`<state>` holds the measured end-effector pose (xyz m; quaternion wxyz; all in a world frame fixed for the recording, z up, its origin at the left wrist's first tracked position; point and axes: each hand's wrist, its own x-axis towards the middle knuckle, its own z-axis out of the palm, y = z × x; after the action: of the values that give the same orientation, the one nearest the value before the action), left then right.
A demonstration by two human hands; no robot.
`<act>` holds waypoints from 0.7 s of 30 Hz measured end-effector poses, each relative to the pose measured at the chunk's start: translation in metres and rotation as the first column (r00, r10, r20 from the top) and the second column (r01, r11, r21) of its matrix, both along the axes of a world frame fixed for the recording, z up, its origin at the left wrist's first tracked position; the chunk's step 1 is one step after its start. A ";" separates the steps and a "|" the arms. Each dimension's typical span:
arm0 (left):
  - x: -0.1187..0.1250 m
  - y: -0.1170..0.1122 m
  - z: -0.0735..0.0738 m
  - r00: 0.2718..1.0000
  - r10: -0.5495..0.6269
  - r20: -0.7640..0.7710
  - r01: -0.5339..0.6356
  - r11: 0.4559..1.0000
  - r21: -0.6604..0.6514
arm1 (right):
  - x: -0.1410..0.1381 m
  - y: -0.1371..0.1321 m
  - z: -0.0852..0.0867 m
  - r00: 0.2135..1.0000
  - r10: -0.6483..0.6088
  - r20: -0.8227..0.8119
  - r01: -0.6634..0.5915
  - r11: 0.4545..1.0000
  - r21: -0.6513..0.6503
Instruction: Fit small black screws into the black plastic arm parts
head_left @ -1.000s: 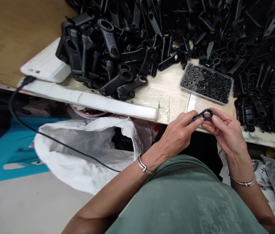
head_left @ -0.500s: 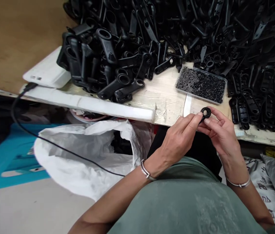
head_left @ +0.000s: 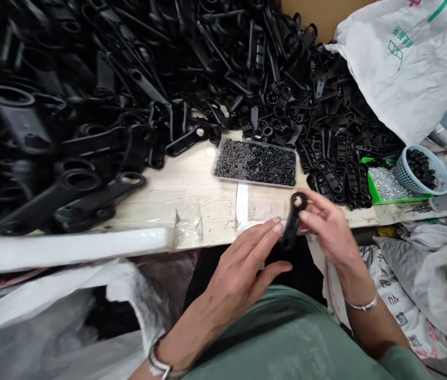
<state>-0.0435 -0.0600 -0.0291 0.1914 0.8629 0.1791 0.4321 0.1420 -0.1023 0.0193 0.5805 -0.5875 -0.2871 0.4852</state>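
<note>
Between the thumb and fingers of my right hand (head_left: pixel 328 229) is a black plastic arm-shaped part (head_left: pixel 292 221) with a ring at its upper end. It hangs tilted over the table's front edge, its lower end blurred. My left hand (head_left: pixel 243 264) is just left of the part, fingers stretched out and thumb apart, with nothing in it. Whether its fingertips touch the part I cannot tell. Beyond the hands, a clear plastic box (head_left: pixel 255 162) full of tiny black and grey pieces sits on the pale wooden table (head_left: pixel 215 211).
Black plastic parts (head_left: pixel 191 58) are heaped across the back and left. To the right stand a green tray (head_left: pixel 373 182) of silvery small pieces and a blue basket (head_left: pixel 425 182) of black pieces. White foam (head_left: pixel 68 248) edges the table; an open white sack (head_left: pixel 132 290) is below.
My view has swung right. The left hand has come off the black part and opened, while the right hand keeps hold of it. The part's long body now shows.
</note>
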 end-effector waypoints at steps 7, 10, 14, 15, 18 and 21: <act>-0.007 0.013 -0.004 0.982 0.191 -0.001 -0.191 0.980 0.062 | 0.138 0.007 0.043 0.473 -0.333 0.816 0.373 0.914 0.157; -0.013 0.019 -0.005 0.969 0.248 -0.024 -0.245 0.966 0.085 | 0.184 0.038 0.050 0.341 -0.214 0.916 0.416 0.908 0.057; -0.030 0.025 -0.006 0.949 0.309 -0.069 -0.301 0.948 0.102 | 0.216 0.075 0.041 0.194 -0.101 0.976 0.400 0.916 0.015; -0.035 0.027 -0.006 0.940 0.332 -0.079 -0.323 0.940 0.108 | 0.219 0.080 0.038 0.142 -0.050 0.989 0.390 0.921 -0.010; -0.050 0.032 -0.005 0.904 0.413 -0.110 -0.399 0.908 0.127 | 0.221 0.085 0.033 -0.023 0.161 0.987 0.350 0.926 -0.143; -0.064 0.040 -0.003 0.857 0.506 -0.099 -0.484 0.856 0.181 | 0.218 0.083 0.033 -0.037 0.240 0.970 0.239 0.945 -0.225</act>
<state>-0.1077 -0.0195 -0.0319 -0.0050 0.8282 0.3758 0.4158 0.3599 -0.0196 0.0521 0.0864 -0.8415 -0.5310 -0.0482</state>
